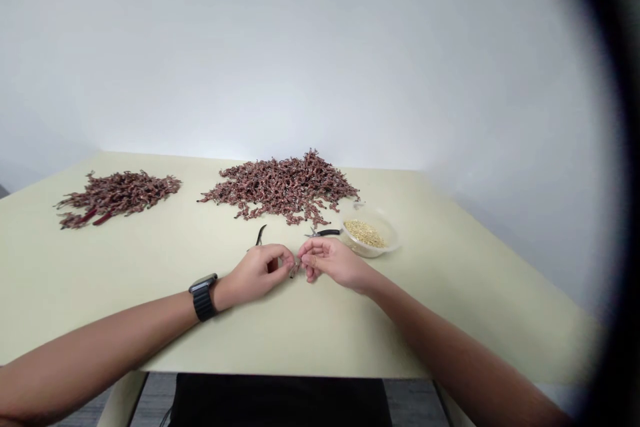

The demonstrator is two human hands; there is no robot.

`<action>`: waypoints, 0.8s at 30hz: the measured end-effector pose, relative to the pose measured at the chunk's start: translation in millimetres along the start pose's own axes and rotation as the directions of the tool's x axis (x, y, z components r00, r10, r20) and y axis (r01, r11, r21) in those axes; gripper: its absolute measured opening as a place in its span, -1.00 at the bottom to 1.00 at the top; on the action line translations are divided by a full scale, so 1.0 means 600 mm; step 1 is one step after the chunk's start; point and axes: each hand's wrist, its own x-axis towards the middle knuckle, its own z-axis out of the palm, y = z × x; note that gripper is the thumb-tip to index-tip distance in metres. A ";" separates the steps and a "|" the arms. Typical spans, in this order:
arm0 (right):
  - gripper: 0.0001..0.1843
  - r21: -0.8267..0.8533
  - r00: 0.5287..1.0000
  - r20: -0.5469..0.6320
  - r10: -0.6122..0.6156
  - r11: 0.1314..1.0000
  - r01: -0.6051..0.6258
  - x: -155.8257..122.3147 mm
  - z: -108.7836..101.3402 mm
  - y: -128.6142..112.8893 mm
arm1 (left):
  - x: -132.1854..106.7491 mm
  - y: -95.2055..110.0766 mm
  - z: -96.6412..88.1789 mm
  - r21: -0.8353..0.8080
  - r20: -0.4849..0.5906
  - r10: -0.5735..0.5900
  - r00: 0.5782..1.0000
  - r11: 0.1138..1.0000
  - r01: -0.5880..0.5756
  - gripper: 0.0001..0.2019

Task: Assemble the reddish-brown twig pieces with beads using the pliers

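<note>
**Our two hands pinch one small dark piece at the middle of the table**

We hold the small dark piece (295, 271) between the curled, pressed-together fingertips of our left hand (255, 273) and right hand (330, 261); the fingers hide most of it, so its shape is hard to make out. A black smartwatch (203, 297) circles our left wrist. Just ahead lie two tools: black pliers (261, 235), partly hidden behind the left hand, and black-handled snips (323, 233). Beyond them are one clear plastic bowl (383, 225) of pale grains (365, 233) and two heaps of reddish-brown twisted pieces (280, 188) on the cream tabletop (300, 340).
</note>
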 end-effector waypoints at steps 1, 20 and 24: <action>-0.65 -0.006 1.000 0.009 0.003 1.000 -0.003 -0.001 0.000 -0.001 | 0.000 0.001 -0.001 -0.007 0.006 -0.004 1.000 1.000 0.005 -0.85; -0.69 -0.057 0.999 0.012 0.048 0.997 -0.047 -0.015 0.000 -0.012 | 0.004 0.001 -0.013 -0.085 -0.057 0.068 0.996 0.994 -0.072 -0.83; -0.69 -0.050 0.999 0.014 0.030 0.998 -0.030 -0.011 -0.005 -0.003 | -0.001 0.017 -0.030 -0.090 -0.181 0.007 0.983 0.996 -0.024 -0.79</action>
